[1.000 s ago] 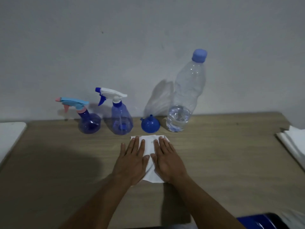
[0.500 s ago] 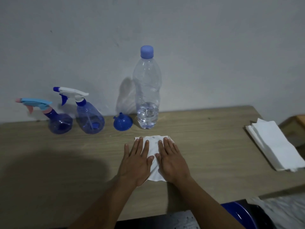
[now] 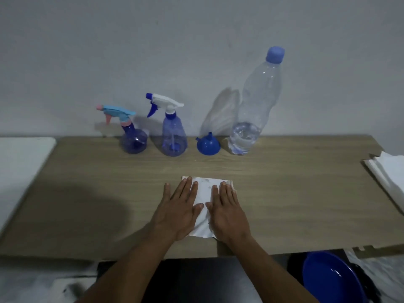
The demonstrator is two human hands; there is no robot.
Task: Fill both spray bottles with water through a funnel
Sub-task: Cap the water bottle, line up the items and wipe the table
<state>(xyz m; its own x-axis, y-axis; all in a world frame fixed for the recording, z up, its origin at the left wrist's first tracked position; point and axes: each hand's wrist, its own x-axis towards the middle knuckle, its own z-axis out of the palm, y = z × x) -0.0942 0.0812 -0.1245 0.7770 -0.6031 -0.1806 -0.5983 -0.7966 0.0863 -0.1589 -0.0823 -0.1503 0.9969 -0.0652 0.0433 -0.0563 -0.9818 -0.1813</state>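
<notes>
White paper napkin [image 3: 205, 189] is lying flat at centre frame with both hands sitting on it. Left hand [image 3: 177, 213] is resting palm-down, fingers straight, covering the napkin's left edge and spilling onto the wooden table [image 3: 87, 182]. Right hand [image 3: 227, 213] is doing the same on the right part. Neither is gripping anything.

Task items are standing in a row along the wall, upper middle of the frame, well apart from the hands:
- blue funnel [image 3: 208, 145] is sitting wide end down, spout up
- left of it, cone-shaped spray bottle [image 3: 173, 136] is standing upright, white trigger head on
- further left, round spray bottle [image 3: 133, 142] is wearing a light-blue and pink head
- right of the funnel, clear water bottle [image 3: 255, 101] is standing capped, water filling only the bottom

Stack of white napkins [image 3: 387, 171] is lying at the right edge. Blue basin [image 3: 332, 281] is showing below the table, lower right.
</notes>
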